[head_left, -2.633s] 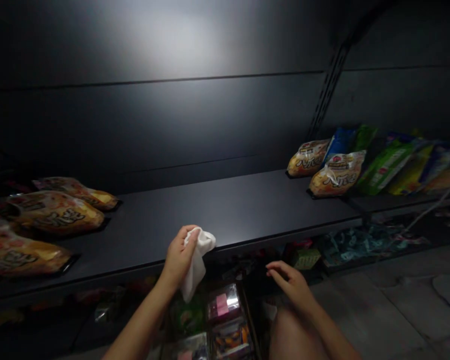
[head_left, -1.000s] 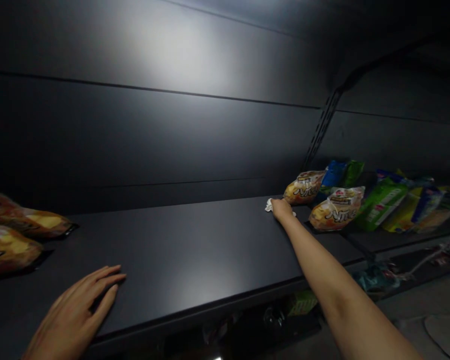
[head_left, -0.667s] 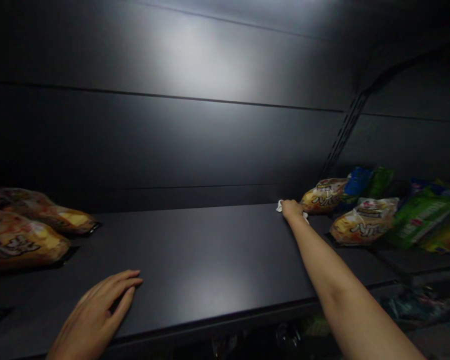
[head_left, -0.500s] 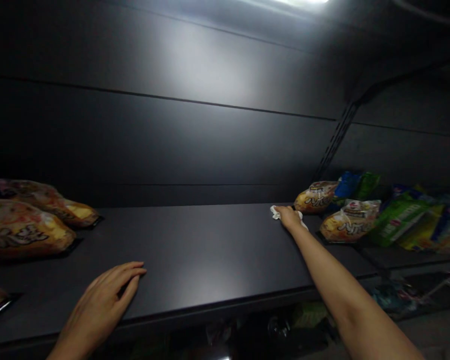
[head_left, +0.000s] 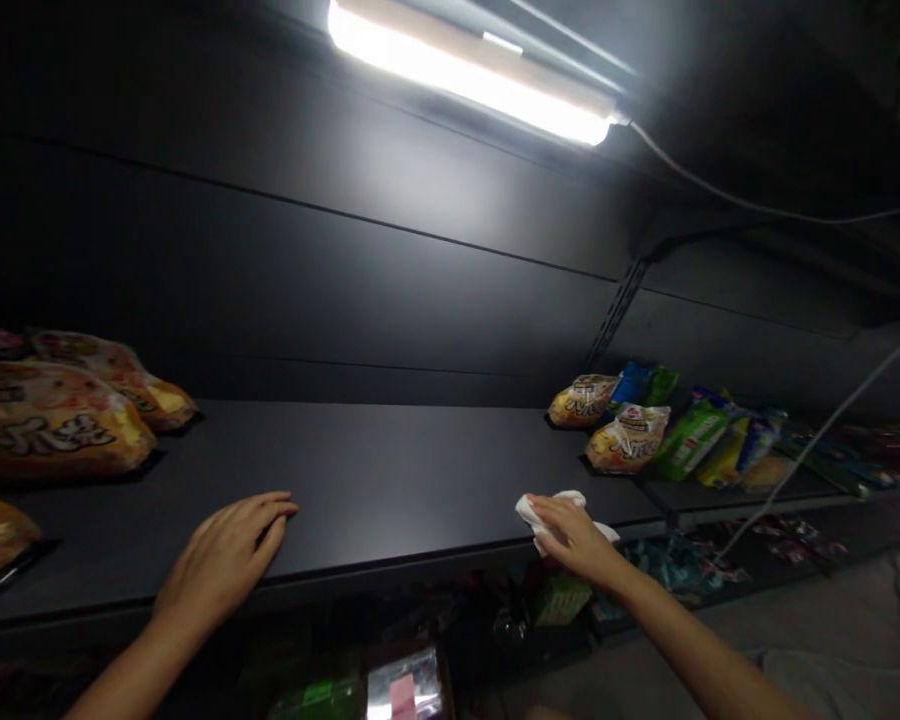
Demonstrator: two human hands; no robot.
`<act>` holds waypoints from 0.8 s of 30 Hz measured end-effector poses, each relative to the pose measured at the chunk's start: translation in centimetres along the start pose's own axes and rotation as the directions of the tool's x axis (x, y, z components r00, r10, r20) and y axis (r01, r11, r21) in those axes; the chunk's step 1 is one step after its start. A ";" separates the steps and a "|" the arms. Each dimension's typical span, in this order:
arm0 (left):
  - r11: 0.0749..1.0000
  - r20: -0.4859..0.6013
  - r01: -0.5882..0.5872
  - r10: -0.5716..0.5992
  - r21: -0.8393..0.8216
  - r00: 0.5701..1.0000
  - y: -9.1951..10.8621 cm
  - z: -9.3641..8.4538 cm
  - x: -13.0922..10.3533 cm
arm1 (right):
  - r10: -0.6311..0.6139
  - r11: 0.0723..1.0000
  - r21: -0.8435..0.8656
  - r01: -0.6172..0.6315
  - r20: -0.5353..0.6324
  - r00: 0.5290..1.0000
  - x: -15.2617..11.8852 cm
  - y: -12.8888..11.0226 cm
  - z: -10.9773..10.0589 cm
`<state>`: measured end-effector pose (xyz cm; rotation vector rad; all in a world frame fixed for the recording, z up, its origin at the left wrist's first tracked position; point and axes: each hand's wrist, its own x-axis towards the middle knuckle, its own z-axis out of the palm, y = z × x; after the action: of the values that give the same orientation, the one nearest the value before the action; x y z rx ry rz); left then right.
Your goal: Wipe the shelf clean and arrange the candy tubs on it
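On the left part of the dark shelf [head_left: 390, 470], my left hand [head_left: 225, 550] rests near the front edge, fingers stretched and holding nothing. My right hand [head_left: 570, 535] is closed on a white cloth [head_left: 529, 512] at the shelf's front edge, right of centre. The cloth sticks out on both sides of the fingers. Yellow snack bags [head_left: 52, 425] stand at the shelf's left end, beyond my left hand. Two similar bags [head_left: 626, 440] are at the right, behind my right hand.
A lit tube lamp [head_left: 472, 75] hangs above, with a white cable [head_left: 750, 205] running right. Green, blue and yellow packets [head_left: 694, 440] stand farther right. Lower shelves hold more goods, including a clear-topped box [head_left: 405, 685].
My right hand has come with the cloth from the back right of the shelf to its front edge. My left hand stays on the shelf. The view has tilted up, showing the lamp.
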<state>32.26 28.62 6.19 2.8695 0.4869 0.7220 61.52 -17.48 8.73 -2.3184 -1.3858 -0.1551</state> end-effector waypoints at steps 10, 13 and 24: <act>0.999 0.021 0.036 -0.037 0.022 0.999 0.4 -0.1 0.3 | 0.051 0.990 -0.131 -0.048 0.019 0.999 9.1 5.3 0.7; 0.999 0.038 0.046 -0.047 0.025 0.998 0.2 0.1 0.4 | 0.163 0.967 -0.202 -0.152 0.037 0.986 14.5 8.1 1.4; 0.996 0.062 0.084 -0.085 0.029 0.994 0.6 -0.1 0.7 | 0.315 0.927 -0.205 -0.314 -0.030 0.949 25.8 13.3 5.2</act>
<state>32.97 28.26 6.68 2.8661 0.6097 0.6132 85.03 0.21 8.01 -2.6793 -1.0188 -0.2058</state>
